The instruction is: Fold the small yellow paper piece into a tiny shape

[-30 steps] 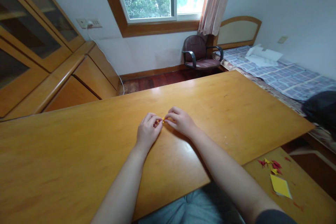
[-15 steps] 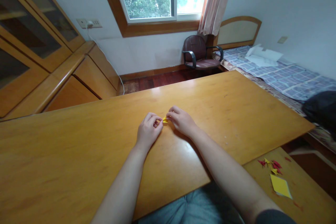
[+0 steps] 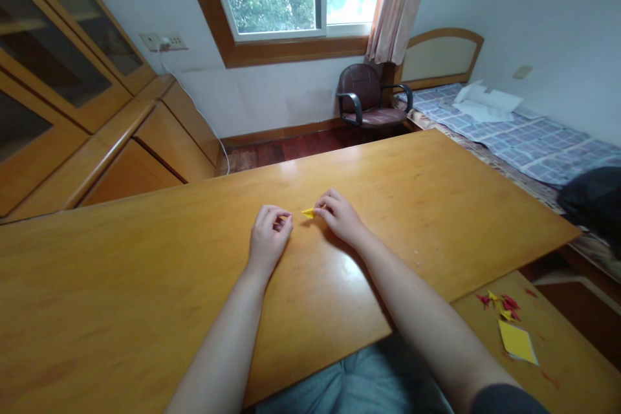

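A small folded piece of yellow paper point(image 3: 308, 213) is pinched between the thumb and fingers of my right hand point(image 3: 339, 215), its pointed end turned left. My left hand point(image 3: 270, 233) is a short way to the left, apart from the paper. Its fingers are curled with thumb and fingertips together, and nothing shows in them. Both hands are just above the wooden table point(image 3: 145, 272).
At the lower right, a lower wooden surface point(image 3: 475, 330) bears several small red and yellow folded papers point(image 3: 504, 304) and a stack of yellow square paper point(image 3: 517, 341). Beyond the table stand an armchair point(image 3: 371, 100), a bed point(image 3: 543, 136) and a cabinet point(image 3: 145, 136).
My left hand has let go of the folded paper and moved left. My right hand has shifted slightly right and away, still pinching the paper.
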`<state>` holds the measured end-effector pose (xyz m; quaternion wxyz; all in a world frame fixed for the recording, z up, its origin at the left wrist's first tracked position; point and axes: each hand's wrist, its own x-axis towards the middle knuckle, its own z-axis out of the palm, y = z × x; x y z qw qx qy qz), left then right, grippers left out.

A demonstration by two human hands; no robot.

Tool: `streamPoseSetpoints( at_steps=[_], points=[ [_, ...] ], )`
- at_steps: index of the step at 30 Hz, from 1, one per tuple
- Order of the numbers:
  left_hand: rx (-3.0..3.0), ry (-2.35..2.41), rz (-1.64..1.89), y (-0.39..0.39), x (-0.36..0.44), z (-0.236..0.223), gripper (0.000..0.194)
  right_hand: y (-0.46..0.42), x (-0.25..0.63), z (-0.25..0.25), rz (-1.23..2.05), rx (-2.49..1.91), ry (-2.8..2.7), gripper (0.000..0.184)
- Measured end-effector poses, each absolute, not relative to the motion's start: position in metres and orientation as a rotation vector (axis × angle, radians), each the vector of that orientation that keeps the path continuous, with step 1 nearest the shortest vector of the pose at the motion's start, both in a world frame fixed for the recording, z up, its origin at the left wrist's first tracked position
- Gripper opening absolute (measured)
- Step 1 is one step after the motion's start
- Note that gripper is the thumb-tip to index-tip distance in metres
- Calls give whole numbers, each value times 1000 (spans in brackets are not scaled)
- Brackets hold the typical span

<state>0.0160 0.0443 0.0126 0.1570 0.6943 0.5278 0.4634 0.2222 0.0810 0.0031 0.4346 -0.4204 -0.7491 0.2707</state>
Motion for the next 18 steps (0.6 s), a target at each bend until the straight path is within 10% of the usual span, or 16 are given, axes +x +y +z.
streamPoseSetpoints(
  at_steps=[18],
  points=[
    [1642,1305,1098,45,17,5,20,73,216,7,1165,-1040,-1788,12]
  ],
)
